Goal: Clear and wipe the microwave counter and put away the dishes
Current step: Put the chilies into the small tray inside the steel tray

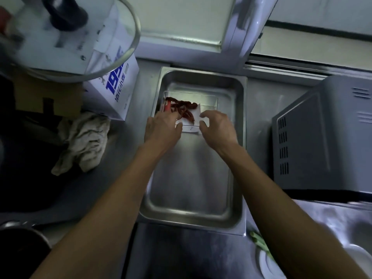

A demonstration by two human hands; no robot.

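A clear plastic box [207, 105] with dried red chilies [182, 109] lies in the far part of a steel tray [193, 206] on the counter, between a white carton [118, 85] and the microwave [322, 137]. The left hand [163, 127] grips the near left edge of the box. The right hand [218, 125] hovers at the near right corner with curved, relaxed fingers, holding nothing, and a crumpled cloth [84, 137] lies left of the tray.
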